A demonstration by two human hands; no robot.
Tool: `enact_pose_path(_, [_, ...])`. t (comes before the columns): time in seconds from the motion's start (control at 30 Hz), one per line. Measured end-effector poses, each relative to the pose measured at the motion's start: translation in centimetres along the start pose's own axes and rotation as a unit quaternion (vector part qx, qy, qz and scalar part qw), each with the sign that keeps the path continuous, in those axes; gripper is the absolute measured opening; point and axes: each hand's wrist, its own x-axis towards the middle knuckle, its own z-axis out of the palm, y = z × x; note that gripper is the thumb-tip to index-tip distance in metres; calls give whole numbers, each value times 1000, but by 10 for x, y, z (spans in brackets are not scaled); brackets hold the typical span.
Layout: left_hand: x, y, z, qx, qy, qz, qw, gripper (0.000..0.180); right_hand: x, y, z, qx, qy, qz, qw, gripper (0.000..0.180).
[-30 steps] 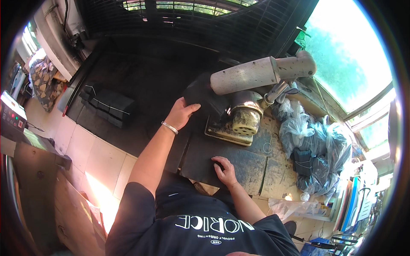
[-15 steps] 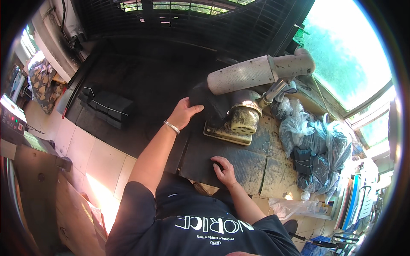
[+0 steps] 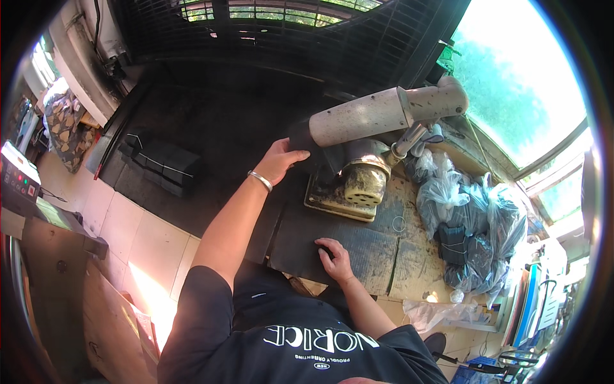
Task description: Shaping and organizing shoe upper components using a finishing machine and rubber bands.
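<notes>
Left hand (image 3: 281, 160) shifted, plastic bags (image 3: 470, 217) holding dark pieces

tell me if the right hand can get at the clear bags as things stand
Probably yes. The right hand rests flat on the dark sheet, and the bench between it and the clear bags looks unblocked; the machine stands further back.

Pale tiled floor (image 3: 150, 240) sunlit; bright window (image 3: 518, 77) right; dark grille (image 3: 288, 25) behind.

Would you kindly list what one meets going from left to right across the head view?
Control box → black bundle → left hand → machine base → plastic bags.
</notes>
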Motion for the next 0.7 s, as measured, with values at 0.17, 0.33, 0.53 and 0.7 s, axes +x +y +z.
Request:
enact_pose_path(0.17, [-6,-3,2,46,-11,-14,999,32,-1,-1,0,-4,2,-3,1000,26])
enact_pose_path(0.33, [-15,-6,1,126,-19,10,992,41,-5,-4,0,4,-3,2,1000,27])
enact_pose_path(0.53, [-49,3,12,227,-16,79,970,57,-3,1,0,13,9,6,1000,26])
enact_pose_path(0.7, [-102,5,52,570,10,110,814,60,11,2,-13,256,52,154,953,40])
